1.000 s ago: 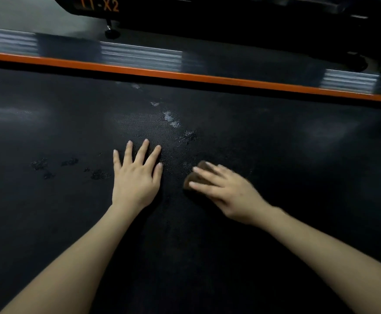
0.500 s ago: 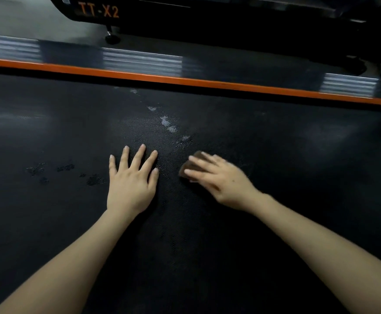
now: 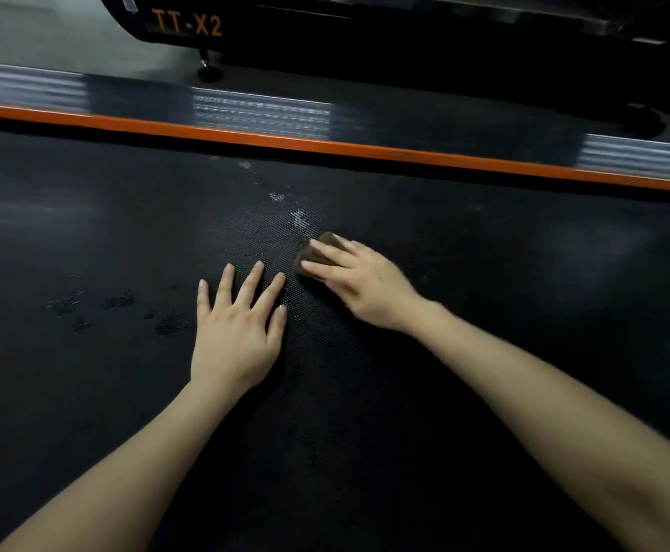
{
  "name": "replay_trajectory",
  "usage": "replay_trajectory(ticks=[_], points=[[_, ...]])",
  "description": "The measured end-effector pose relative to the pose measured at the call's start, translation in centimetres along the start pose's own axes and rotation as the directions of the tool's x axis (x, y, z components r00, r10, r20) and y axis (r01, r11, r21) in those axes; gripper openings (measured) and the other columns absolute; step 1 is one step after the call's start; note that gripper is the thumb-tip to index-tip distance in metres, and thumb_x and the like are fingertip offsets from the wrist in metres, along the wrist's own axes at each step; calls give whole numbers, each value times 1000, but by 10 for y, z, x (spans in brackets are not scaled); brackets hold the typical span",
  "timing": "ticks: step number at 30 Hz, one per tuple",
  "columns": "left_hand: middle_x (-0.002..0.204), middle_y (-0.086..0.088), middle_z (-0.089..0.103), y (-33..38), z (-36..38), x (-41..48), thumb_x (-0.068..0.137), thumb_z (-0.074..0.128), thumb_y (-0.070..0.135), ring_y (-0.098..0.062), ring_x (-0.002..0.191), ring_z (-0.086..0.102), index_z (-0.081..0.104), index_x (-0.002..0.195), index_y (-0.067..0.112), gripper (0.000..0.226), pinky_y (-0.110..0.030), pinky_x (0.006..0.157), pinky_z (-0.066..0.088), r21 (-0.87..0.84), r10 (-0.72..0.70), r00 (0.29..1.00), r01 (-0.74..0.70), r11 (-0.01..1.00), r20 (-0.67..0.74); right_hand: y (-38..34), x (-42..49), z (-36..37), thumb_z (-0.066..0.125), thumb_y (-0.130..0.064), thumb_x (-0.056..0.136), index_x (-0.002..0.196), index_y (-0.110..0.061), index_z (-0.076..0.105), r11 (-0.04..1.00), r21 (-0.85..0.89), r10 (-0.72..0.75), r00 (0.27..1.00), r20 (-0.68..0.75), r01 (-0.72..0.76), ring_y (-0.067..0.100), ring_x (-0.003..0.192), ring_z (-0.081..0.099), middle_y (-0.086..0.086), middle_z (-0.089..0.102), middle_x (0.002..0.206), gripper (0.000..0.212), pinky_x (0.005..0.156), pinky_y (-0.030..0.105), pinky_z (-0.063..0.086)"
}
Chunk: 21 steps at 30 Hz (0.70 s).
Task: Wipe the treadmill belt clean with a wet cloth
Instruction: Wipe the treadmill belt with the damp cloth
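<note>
The black textured treadmill belt [image 3: 484,272] fills most of the view. My right hand [image 3: 359,278] presses a small dark brown cloth [image 3: 319,249] flat on the belt with straight fingers; most of the cloth is hidden under them. Pale streaks [image 3: 299,217] run from just beyond the cloth toward the far edge. My left hand [image 3: 238,328] lies flat on the belt with fingers spread, just left of the cloth. Dark wet spots [image 3: 118,306] mark the belt to the left of that hand.
An orange strip [image 3: 325,147] borders the belt's far edge, with a dark side rail carrying grey ribbed pads [image 3: 261,113] behind it. Beyond stands another black machine marked TT-X2 [image 3: 188,23] on a small foot [image 3: 208,71].
My right hand has slid the cloth away from me, up toward the pale streaks. My left hand has stayed flat in the same spot on the belt.
</note>
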<state>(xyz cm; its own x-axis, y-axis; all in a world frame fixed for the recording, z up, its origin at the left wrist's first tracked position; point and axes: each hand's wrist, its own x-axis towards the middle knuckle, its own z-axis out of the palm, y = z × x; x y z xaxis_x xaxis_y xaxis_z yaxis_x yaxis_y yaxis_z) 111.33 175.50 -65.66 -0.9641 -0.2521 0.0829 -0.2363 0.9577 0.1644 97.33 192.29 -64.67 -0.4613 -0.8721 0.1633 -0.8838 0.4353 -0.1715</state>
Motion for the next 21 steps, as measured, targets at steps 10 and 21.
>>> replay_trajectory(ticks=[10, 21], points=[[153, -2, 32, 4, -1, 0, 90, 11, 52, -34, 144, 17, 38, 143, 32, 63, -56, 116, 5, -12, -10, 1000, 10, 1000, 1, 36, 54, 0, 40, -25, 95, 136, -27, 47, 819, -55, 555, 812, -179, -571, 39, 133, 32, 5, 34, 150, 41, 109, 44, 27], [152, -3, 34, 2, 0, 0, 93, 16, 51, -34, 143, 20, 40, 142, 30, 59, -57, 115, 9, -5, 3, 1000, -3, 1000, -9, 127, 14, -27, 39, -27, 98, 137, -23, 44, 674, -76, 707, 671, -222, -735, 38, 132, 33, 11, 35, 148, 39, 107, 52, 28]])
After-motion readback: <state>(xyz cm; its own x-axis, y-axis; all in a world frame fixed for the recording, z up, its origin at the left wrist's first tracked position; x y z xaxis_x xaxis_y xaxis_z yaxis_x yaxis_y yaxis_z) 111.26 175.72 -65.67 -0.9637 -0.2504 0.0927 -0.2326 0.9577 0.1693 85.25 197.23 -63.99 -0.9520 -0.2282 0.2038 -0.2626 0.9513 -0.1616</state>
